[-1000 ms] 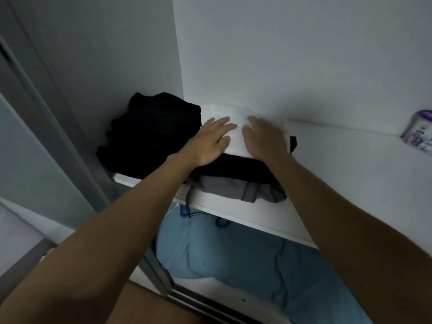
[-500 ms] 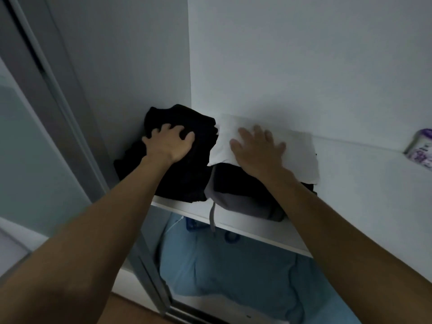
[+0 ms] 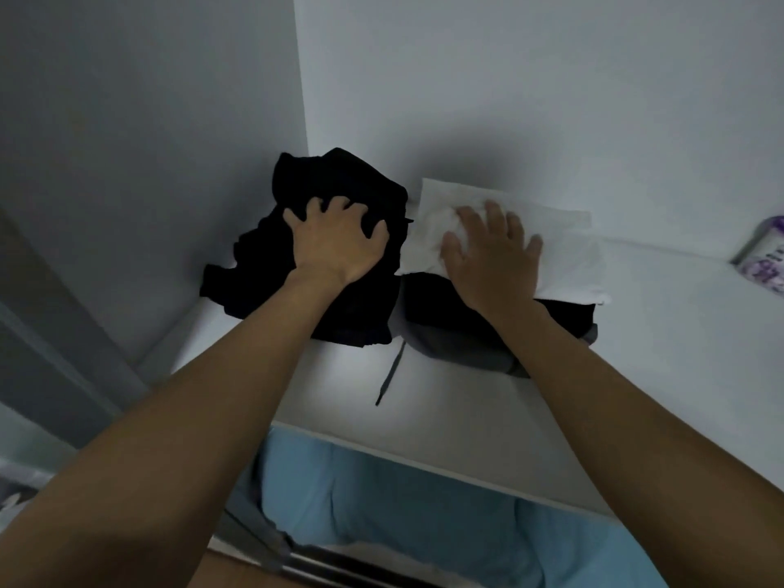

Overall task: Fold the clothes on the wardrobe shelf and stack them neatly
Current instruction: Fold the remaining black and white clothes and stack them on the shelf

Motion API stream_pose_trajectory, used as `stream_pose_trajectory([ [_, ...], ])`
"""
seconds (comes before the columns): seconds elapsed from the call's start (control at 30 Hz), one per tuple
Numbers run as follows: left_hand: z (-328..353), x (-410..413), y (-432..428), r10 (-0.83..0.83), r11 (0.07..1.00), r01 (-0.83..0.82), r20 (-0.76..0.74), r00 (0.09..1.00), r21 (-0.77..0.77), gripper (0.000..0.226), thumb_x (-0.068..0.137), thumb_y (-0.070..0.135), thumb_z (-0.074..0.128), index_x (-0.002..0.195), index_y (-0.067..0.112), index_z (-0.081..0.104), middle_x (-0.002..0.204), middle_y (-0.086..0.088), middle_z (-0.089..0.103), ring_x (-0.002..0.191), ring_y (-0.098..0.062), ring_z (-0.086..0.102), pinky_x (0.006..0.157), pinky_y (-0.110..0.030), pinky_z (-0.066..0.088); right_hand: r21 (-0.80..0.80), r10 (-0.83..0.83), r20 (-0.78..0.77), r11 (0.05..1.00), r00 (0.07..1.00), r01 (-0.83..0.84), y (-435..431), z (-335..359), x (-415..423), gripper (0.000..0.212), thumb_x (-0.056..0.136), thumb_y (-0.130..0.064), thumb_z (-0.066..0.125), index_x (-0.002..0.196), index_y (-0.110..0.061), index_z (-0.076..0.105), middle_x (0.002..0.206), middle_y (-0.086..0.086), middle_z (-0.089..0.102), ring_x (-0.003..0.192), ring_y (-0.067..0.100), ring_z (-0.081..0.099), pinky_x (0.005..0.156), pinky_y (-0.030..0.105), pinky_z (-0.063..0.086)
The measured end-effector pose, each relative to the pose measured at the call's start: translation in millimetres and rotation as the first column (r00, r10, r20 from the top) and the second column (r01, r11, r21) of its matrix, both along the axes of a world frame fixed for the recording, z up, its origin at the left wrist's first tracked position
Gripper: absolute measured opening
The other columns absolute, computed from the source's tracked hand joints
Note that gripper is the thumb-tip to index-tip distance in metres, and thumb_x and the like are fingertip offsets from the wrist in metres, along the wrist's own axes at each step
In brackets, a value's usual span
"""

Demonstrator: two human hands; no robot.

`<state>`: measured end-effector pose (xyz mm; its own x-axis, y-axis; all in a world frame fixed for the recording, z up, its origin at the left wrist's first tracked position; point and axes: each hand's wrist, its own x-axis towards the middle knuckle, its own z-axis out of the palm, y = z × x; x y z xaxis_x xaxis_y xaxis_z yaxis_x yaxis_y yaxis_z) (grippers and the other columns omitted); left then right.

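Note:
A crumpled black garment (image 3: 339, 180) lies in the back left corner of the white wardrobe shelf (image 3: 466, 401). My left hand (image 3: 339, 244) sits on top of it with its fingers curled into the fabric. To its right is a stack with a folded white garment (image 3: 568, 244) on top, a black one (image 3: 428, 299) under it and a grey one (image 3: 458, 354) at the bottom, whose drawstring (image 3: 390, 375) trails toward the front edge. My right hand (image 3: 492, 252) presses flat on the white garment with fingers spread.
A purple and white container (image 3: 763, 256) stands at the far right of the shelf. Pale wardrobe walls close the shelf at the back and left. Blue fabric (image 3: 424, 511) fills the space below the shelf. A sliding door frame (image 3: 51, 333) runs down the left.
My left hand left the white garment, moved left onto the black garment and dug its fingers in. My right hand stayed flat on the white garment. The view shifted closer.

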<state>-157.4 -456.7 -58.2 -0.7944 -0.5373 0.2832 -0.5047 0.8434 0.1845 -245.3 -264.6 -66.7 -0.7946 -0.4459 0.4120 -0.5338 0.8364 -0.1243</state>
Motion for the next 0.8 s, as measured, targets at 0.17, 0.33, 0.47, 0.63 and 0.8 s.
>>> stream_pose_trajectory([
  [0.17,-0.2,-52.7,-10.4,-0.006,1.0,0.006,-0.02,1.0,0.005,0.06,0.092,0.059,0.031,0.138,0.029,0.055,0.151,0.0,0.046,0.141,-0.035,0.032,0.114,-0.065,0.013,0.001,0.019,0.008,1.0,1.0,-0.019,-18.8,-1.6,-62.0,0.054,0.096,-0.054,0.032,0.146,-0.032,0.037,0.158,0.005,0.03,0.144,0.034,0.027,0.111,0.064,0.021],
  [0.33,-2.0,-91.1,-21.5,-0.002,1.0,0.002,-0.029,1.0,-0.014,0.059,0.091,0.057,0.03,0.137,0.029,0.055,0.151,0.0,0.046,0.141,-0.033,0.033,0.115,-0.064,0.015,-0.002,0.043,0.013,0.999,0.999,-0.043,-31.2,-3.5,-113.6,0.056,0.095,-0.055,0.027,0.145,-0.032,0.037,0.159,0.004,0.028,0.144,0.035,0.026,0.112,0.064,0.019],
  [0.47,-9.2,-98.1,-29.2,0.007,0.999,-0.01,-0.096,0.995,-0.034,0.062,0.088,0.058,0.027,0.134,0.03,0.057,0.148,0.002,0.05,0.139,-0.032,0.037,0.115,-0.061,0.018,-0.002,0.064,0.04,0.998,0.997,-0.064,-40.8,-7.0,-133.2,0.06,0.093,-0.056,0.023,0.146,-0.032,0.037,0.161,0.005,0.026,0.146,0.036,0.023,0.114,0.064,0.016],
  [0.63,-7.8,-91.4,-23.2,0.009,1.0,-0.009,-0.067,0.998,-0.007,0.054,0.094,0.055,0.031,0.139,0.032,0.052,0.153,0.004,0.043,0.144,-0.028,0.028,0.12,-0.057,0.01,-0.013,0.109,0.066,0.994,0.992,-0.108,-42.0,-6.5,-138.2,0.056,0.097,-0.054,0.027,0.146,-0.031,0.037,0.161,0.006,0.025,0.147,0.035,0.02,0.115,0.063,0.013],
  [0.8,-1.5,-57.5,-7.7,-0.063,0.995,0.067,-0.06,0.996,0.069,0.057,0.099,0.046,0.044,0.15,0.02,0.04,0.161,0.001,0.032,0.151,-0.023,0.017,0.123,-0.045,0.014,-0.103,0.162,0.178,0.984,0.971,-0.145,-30.2,7.4,-125.8,0.048,0.099,-0.048,0.036,0.143,-0.029,0.042,0.16,0.001,0.028,0.148,0.029,0.019,0.118,0.058,0.011],
])
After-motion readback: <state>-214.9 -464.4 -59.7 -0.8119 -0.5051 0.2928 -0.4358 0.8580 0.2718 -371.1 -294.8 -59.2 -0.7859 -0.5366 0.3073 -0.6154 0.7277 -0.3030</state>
